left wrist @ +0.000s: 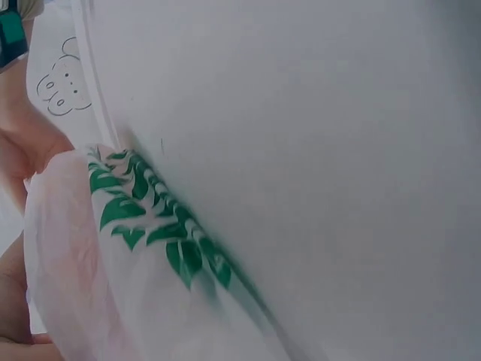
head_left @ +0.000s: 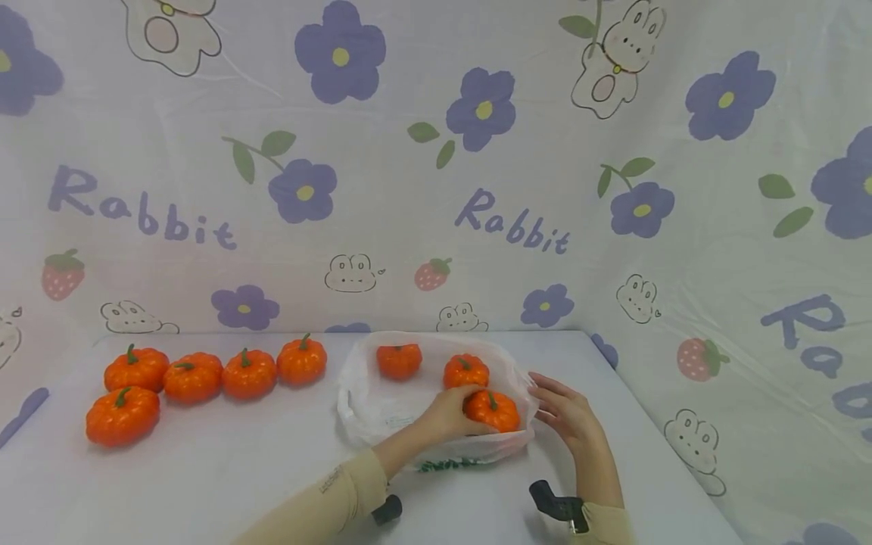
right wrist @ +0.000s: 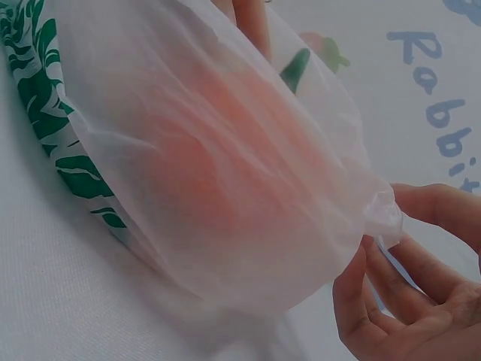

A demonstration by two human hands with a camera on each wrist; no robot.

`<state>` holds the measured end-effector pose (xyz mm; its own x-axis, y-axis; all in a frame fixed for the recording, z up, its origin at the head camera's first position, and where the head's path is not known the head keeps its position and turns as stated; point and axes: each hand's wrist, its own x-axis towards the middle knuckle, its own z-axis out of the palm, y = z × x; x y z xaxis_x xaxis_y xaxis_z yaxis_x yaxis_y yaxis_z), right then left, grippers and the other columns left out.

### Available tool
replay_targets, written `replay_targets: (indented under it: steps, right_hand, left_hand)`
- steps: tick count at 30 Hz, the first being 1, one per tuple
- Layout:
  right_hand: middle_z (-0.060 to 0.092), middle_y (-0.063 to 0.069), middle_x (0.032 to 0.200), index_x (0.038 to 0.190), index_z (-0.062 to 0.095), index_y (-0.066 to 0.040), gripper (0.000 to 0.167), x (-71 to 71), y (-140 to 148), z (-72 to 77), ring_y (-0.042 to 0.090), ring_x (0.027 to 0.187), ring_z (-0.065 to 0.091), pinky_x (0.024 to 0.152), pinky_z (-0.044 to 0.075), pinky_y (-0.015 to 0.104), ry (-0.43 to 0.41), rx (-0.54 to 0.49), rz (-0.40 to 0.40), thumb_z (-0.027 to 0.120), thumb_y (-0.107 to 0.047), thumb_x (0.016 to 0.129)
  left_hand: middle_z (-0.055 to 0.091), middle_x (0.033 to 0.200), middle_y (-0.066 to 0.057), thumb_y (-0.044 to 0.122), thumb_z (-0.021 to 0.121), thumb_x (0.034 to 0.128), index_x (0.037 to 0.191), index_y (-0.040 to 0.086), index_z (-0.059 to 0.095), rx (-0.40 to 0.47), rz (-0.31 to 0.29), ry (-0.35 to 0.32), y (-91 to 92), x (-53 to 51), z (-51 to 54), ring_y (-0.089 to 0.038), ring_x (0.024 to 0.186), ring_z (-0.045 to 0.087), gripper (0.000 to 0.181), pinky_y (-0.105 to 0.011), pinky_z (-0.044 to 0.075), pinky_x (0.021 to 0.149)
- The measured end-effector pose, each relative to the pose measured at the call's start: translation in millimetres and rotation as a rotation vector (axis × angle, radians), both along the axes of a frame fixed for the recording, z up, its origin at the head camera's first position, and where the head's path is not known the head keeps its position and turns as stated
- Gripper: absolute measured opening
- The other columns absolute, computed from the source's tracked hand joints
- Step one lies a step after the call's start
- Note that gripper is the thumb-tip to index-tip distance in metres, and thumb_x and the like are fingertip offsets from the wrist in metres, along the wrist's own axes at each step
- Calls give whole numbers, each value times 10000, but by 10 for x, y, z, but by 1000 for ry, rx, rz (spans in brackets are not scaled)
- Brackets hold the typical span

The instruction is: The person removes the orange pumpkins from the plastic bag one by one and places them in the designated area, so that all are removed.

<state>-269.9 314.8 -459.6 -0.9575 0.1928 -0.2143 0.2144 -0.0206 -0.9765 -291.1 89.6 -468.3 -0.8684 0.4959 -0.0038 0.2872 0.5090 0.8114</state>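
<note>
Over at the plastic bag [head_left: 490,450], left hand [head_left: 446,415] had its fingers curled round a pumpkin [head_left: 500,416] just right of the palm, right hand [head_left: 572,416] pinching the bag's edge.

Bag walls [head_left: 493,450] block sideways passage; overhead is free.

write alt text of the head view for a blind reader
The left hand grips an orange pumpkin in an open white bag holding two more pumpkins, while the right hand holds the bag's right edge. Five other pumpkins sit left of the bag on a white table.
</note>
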Motion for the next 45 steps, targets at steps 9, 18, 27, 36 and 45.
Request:
replay_targets:
  steps: [9,18,27,36,45]
  right_hand:
    - [656,-88,1123,1417,491,-38,554,3,0,-10,74,924,629,818,539,185,23,-16,-4,676,-191,917]
    - [665,-103,1074,1414,486,-16,548,13,18,-8,67,905,632,814,532,192,46,-28,5,669,-167,920]
    - [657,-108,1090,1418,490,-36,556,6,9,-16,70,923,628,826,528,192,34,-23,10,679,-182,916]
    - [661,-140,1048,1418,486,-31,551,9,12,-11,57,925,625,826,528,189,43,-33,21,673,-159,917]
    - [660,-148,1015,1420,477,-18,563,9,12,-10,65,913,632,821,533,192,45,-38,22,677,-150,911]
  left_hand:
    - [541,1440,-106,303,813,791,1427,121,483,50,-31,2,-282,-58,92,-284,1297,540,740,-458,459,1096]
    - [542,1440,-99,328,830,765,1429,115,481,61,-1,-5,-558,-65,165,-307,1319,528,780,-479,461,1088]
    - [510,1470,-102,259,818,786,1422,133,486,46,62,26,-922,-51,235,-329,1346,504,728,-477,467,1073]
    - [483,1495,-115,244,812,789,1442,128,465,55,104,17,-1322,-33,333,-357,1368,471,749,-505,430,1099]
    - [462,1505,-145,311,800,797,1459,128,443,30,148,-5,-1756,1,411,-381,1386,439,774,-501,443,1080]
